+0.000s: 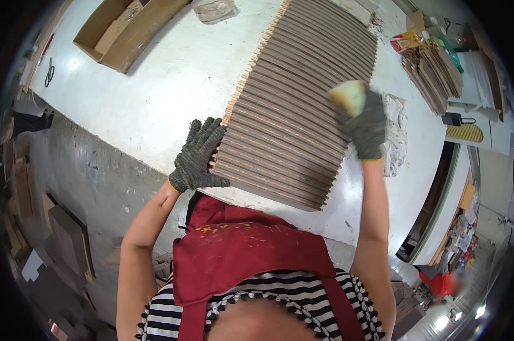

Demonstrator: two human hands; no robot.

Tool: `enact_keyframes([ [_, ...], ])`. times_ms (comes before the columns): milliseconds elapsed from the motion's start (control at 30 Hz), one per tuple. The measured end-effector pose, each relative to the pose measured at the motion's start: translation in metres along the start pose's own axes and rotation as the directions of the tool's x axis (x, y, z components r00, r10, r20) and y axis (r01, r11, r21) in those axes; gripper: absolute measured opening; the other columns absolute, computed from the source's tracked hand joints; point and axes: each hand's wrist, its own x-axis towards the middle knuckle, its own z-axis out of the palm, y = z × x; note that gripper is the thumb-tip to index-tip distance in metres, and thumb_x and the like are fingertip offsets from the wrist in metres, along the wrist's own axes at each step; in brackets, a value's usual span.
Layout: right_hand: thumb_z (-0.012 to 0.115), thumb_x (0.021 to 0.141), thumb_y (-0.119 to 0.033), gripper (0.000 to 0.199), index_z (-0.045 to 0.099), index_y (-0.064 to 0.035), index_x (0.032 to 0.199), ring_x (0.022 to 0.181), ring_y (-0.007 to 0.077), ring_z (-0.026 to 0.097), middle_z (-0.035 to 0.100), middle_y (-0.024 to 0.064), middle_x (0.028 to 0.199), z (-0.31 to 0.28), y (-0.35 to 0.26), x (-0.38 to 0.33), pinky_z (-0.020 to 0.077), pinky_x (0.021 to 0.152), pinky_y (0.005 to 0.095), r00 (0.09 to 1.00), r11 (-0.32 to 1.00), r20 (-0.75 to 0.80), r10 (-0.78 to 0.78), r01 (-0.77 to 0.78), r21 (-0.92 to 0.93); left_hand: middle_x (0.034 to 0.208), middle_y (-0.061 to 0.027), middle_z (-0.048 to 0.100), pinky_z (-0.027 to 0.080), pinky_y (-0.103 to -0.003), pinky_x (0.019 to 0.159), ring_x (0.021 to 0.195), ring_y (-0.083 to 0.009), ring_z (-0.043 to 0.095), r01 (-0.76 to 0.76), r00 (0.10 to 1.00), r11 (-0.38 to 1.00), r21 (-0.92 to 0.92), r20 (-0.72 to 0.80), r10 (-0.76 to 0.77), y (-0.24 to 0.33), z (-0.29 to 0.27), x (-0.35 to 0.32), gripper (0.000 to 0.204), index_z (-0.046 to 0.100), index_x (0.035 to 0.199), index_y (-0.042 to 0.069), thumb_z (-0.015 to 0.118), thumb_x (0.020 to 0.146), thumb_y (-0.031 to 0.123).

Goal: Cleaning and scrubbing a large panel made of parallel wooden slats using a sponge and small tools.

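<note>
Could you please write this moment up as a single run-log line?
left hand: gloved, steadying edge of wooden strip row | right hand: gloved, holding yellow sponge over strips | surface: white table

My white table point(171, 85) holds a row of wood strips point(297, 96) near its front edge, a cardboard box point(126, 31) at the far left corner.
</note>
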Motion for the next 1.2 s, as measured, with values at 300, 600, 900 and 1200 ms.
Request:
enact_keyframes([
  [300, 0.079, 0.076, -0.031, 0.055, 0.062, -0.005, 0.121, 0.1, 0.0351, 0.062, 0.064, 0.0175, 0.11, 0.056, -0.063, 0.023, 0.0505, 0.088, 0.0455, 0.919, 0.876, 0.07, -0.389, 0.345, 0.337, 0.154, -0.0254, 0.036, 0.016, -0.06, 0.119, 0.144, -0.0463, 0.031, -0.008, 1.0, 0.999, -0.045, -0.008, 0.008, 0.0, 0.001, -0.003, 0.121, 0.034, 0.151, 0.003, 0.084, 0.06, 0.063],
  [600, 0.082, 0.077, -0.028, 0.06, 0.059, -0.0034, 0.127, 0.107, 0.0336, 0.062, 0.065, 0.0158, 0.115, 0.04, -0.064, 0.016, 0.0501, 0.096, 0.0433, 0.901, 0.876, 0.002, -0.433, 0.42, 0.238, 0.154, -0.0257, 0.036, 0.016, -0.06, 0.119, 0.144, -0.0461, 0.031, 0.001, 1.0, 0.999, -0.054, 0.007, -0.001, 0.002, -0.004, -0.001, 0.121, 0.033, 0.152, 0.003, 0.084, 0.06, 0.062],
  [900, 0.078, 0.078, -0.029, 0.041, 0.066, -0.0053, 0.109, 0.092, 0.0328, 0.063, 0.065, 0.0162, 0.101, 0.06, -0.06, 0.111, 0.0514, 0.081, 0.046, 0.939, 0.941, 0.064, -0.337, 0.335, 0.042, 0.154, -0.0256, 0.036, 0.015, -0.06, 0.119, 0.144, -0.0458, 0.031, 0.003, 1.0, 0.996, -0.085, 0.007, -0.002, 0.0, -0.002, 0.001, 0.122, 0.034, 0.152, 0.003, 0.084, 0.059, 0.063],
  [1200, 0.082, 0.077, -0.028, 0.059, 0.059, -0.0058, 0.126, 0.107, 0.0338, 0.061, 0.063, 0.0178, 0.114, 0.058, -0.133, 0.029, 0.0479, 0.097, 0.0454, 0.627, 0.596, 0.13, -0.768, 0.626, 0.504, 0.154, -0.0252, 0.036, 0.017, -0.061, 0.118, 0.143, -0.0463, 0.033, 0.037, 0.999, 0.997, -0.069, 0.039, -0.034, 0.0, -0.004, -0.003, 0.122, 0.034, 0.152, 0.004, 0.085, 0.057, 0.062],
])
